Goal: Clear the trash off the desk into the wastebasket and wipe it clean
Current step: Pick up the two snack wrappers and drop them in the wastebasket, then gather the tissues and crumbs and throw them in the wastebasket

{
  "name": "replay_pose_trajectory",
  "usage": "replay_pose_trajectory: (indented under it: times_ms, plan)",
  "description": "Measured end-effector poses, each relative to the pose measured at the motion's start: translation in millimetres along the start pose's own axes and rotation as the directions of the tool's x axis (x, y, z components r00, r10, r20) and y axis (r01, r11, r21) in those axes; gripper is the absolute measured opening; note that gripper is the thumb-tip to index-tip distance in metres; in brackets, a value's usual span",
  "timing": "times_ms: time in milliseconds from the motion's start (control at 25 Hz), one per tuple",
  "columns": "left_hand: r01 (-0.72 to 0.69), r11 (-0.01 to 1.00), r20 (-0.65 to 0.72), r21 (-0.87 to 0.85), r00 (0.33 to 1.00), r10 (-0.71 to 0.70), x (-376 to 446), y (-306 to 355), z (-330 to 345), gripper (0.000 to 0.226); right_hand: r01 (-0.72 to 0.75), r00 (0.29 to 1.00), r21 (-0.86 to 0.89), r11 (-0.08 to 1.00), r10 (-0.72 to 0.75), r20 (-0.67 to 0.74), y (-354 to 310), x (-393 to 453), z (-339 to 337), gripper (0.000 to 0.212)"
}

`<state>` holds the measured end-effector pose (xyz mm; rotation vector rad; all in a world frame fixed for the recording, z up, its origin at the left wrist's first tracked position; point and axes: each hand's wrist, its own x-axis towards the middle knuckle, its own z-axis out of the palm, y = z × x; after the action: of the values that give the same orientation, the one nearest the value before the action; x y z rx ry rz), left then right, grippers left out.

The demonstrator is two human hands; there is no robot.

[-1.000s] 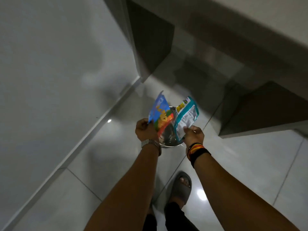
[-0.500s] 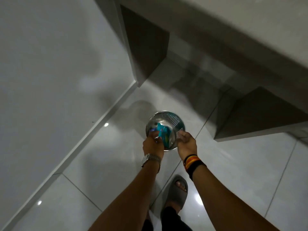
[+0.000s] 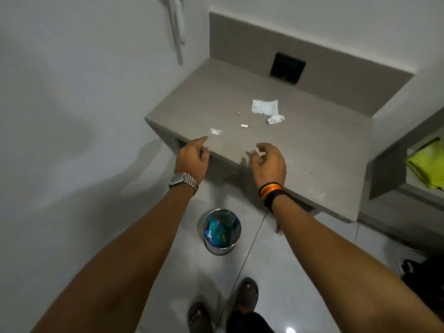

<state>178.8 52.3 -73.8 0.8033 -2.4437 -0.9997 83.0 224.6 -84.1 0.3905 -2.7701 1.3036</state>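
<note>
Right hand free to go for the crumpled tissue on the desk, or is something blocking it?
Probably yes. The right hand is open and empty above the desk front edge, and the crumpled tissue lies farther back with only bare desktop between them. A forward reach seems enough.

No readable text anywhere. Print on the snack wrappers (image 3: 218, 233) inside the wastebasket (image 3: 221, 248) too blurred to make out. Watch (image 3: 179, 180) face illegible. Nothing legible on the desk (image 3: 300, 150).
</note>
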Motion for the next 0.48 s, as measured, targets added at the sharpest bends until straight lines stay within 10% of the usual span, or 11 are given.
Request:
replay_pose_trajectory:
  times_ms: [200,480]
  plan:
    - [-0.178,0.966,0.172,0.185,0.974,0.147,101,40,40,0.042,0.1,0.986,-0.4,0.911,-0.035,0.166,11,131,-5,0.046]
    - [-0.324,0.915,0.381,0.242,0.899,0.218,225,71,160,0.053,-0.088,0.973,-0.321,0.943,0.151,0.176,56,235,28,0.054]
